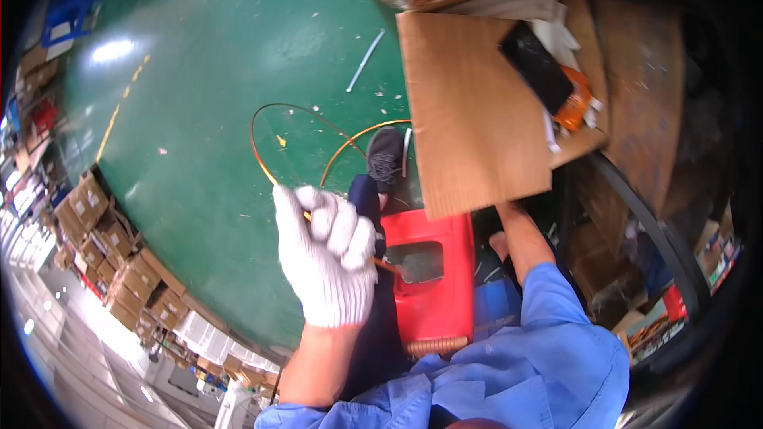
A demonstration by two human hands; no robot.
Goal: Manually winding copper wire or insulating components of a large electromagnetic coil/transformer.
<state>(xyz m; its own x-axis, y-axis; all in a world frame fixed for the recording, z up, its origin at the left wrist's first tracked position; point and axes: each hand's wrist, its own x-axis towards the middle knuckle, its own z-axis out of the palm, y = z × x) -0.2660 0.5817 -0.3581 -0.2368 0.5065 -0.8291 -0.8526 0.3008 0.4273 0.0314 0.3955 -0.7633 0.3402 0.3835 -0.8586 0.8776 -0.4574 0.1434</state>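
My left hand, in a white knit glove, is closed around a thin copper wire. The wire loops out over the green floor in two arcs and comes back through the fist, and a short end pokes out over a red plastic stool. A small coil of copper wire lies at the stool's near edge. My right forearm, in a blue sleeve, reaches up under a brown cardboard sheet, which hides my right hand. My dark trouser leg and grey shoe stretch out beside the stool.
A black flat device and an orange item lie on the cardboard among more piled cardboard and paper. Stacks of brown cartons line the left. A white strip and small scraps lie on the floor. A black curved band runs at right.
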